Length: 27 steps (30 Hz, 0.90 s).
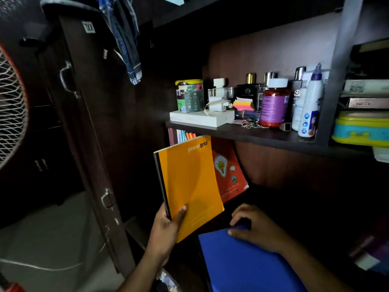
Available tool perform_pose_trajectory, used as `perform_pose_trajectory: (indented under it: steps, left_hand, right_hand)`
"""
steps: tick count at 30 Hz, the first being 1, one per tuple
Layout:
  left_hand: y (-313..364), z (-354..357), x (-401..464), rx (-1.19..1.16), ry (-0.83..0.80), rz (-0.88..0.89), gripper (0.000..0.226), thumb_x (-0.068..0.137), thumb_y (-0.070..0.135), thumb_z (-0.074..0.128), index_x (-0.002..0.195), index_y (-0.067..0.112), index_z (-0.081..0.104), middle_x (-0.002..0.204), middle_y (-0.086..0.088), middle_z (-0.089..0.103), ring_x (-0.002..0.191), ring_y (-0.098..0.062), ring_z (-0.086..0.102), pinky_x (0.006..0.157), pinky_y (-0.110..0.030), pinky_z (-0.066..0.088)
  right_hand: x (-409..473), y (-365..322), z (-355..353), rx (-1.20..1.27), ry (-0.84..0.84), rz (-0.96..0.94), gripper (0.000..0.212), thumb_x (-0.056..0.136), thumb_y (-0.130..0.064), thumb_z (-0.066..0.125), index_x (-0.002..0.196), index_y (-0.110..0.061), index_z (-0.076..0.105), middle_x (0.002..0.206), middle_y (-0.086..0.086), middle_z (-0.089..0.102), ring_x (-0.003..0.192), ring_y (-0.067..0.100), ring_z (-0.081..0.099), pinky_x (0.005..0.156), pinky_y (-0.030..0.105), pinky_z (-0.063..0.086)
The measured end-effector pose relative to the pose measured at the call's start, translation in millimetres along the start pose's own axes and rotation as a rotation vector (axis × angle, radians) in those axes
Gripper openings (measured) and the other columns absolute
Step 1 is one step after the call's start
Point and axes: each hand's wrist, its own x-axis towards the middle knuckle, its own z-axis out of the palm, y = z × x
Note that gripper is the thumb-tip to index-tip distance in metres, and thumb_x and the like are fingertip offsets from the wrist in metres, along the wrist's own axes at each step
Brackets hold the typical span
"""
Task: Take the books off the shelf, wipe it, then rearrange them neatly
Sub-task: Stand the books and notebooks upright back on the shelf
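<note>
head | left hand (166,226) grips orange notebook (189,186) (upright) | right hand (252,226) pinches blue folder (242,264)

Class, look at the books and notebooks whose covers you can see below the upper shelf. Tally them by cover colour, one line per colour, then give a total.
Yellow-orange: 1, the papergrid notebook gripped by the left hand.
Red-orange: 1, the lightbulb book behind it.
Blue: 1, the blue book under the right hand.
Total: 3

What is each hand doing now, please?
Left hand: grips the orange notebook.
Right hand: fingers curled on the blue book, seemingly holding its top edge.
</note>
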Motion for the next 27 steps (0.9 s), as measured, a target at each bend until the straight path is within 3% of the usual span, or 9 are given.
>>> perform_pose_trajectory:
  steps: [4,8,11,13,17,21,24,27]
  left_hand:
    - [1,3,0,0.142,-0.082,-0.044,0.035,0.088,0.053,0.062,0.119,0.056,0.045,0.128,0.023,0.06,0.115,-0.008,0.064,0.107,-0.045,0.051]
    - [-1,13,3,0.255,-0.146,-0.022,0.047,0.093,0.068,0.052,0.134,0.066,0.03,0.137,0.029,0.053,0.127,-0.005,0.056,0.112,-0.043,0.046]
    - [0,24,12,0.399,-0.132,0.039,0.05,0.094,0.06,0.037,0.137,0.071,0.014,0.141,0.024,0.049,0.121,-0.006,0.057,0.103,-0.043,0.052]
    - [3,37,20,0.532,-0.13,0.074,0.045,0.099,0.052,0.035,0.136,0.064,0.012,0.137,0.017,0.051,0.114,-0.011,0.06,0.095,-0.044,0.056]
    - [-3,59,42,0.602,-0.025,0.112,0.068,0.102,0.04,0.057,0.16,0.027,0.024,0.157,-0.003,0.044,0.143,-0.024,0.043,0.116,-0.045,0.041]
    - [1,78,56,0.608,0.173,0.189,0.044,0.096,0.03,0.07,0.135,0.026,0.05,0.139,-0.001,0.059,0.132,-0.023,0.054,0.101,-0.04,0.053]
    - [3,90,63,0.621,0.284,0.2,0.037,0.092,0.031,0.074,0.116,0.033,0.047,0.119,0.001,0.067,0.11,-0.025,0.065,0.087,-0.036,0.053]
    - [0,92,70,0.574,0.307,0.199,0.042,0.087,0.031,0.08,0.099,0.038,0.041,0.101,0.005,0.065,0.096,-0.02,0.065,0.08,-0.042,0.059]
  right_hand:
    - [-1,-3,-1,-0.031,-0.011,-0.011,0.039,0.074,-0.075,0.063,0.088,-0.038,0.063,0.114,-0.025,0.052,0.116,-0.006,0.046,0.098,0.025,0.04]
    - [-3,-5,-2,0.038,0.025,0.012,0.022,0.082,-0.056,0.073,0.09,-0.037,0.064,0.109,-0.023,0.058,0.112,-0.007,0.051,0.097,0.022,0.043]
    - [-3,-6,-2,0.091,0.042,0.046,0.019,0.087,-0.045,0.076,0.101,-0.039,0.065,0.111,-0.023,0.062,0.11,-0.013,0.053,0.097,0.015,0.044]
    - [-4,-6,-2,0.118,0.038,0.056,0.021,0.087,-0.046,0.075,0.105,-0.04,0.065,0.112,-0.023,0.064,0.11,-0.013,0.054,0.097,0.014,0.044]
    - [-3,-3,-3,0.171,0.045,0.063,0.019,0.089,-0.044,0.074,0.107,-0.039,0.066,0.112,-0.022,0.066,0.111,-0.013,0.055,0.093,0.01,0.04]
    - [-1,-2,-3,0.15,0.044,0.029,0.023,0.086,-0.049,0.075,0.106,-0.039,0.067,0.113,-0.022,0.062,0.112,-0.008,0.055,0.099,0.021,0.045]
    - [-3,-3,-4,0.047,-0.037,-0.004,0.045,0.072,-0.069,0.075,0.105,-0.04,0.069,0.119,-0.026,0.05,0.117,-0.007,0.046,0.102,0.023,0.04]
    - [-4,-3,-4,-0.033,-0.084,-0.012,0.059,0.06,-0.078,0.075,0.106,-0.042,0.066,0.12,-0.03,0.042,0.12,-0.004,0.039,0.103,0.028,0.037]
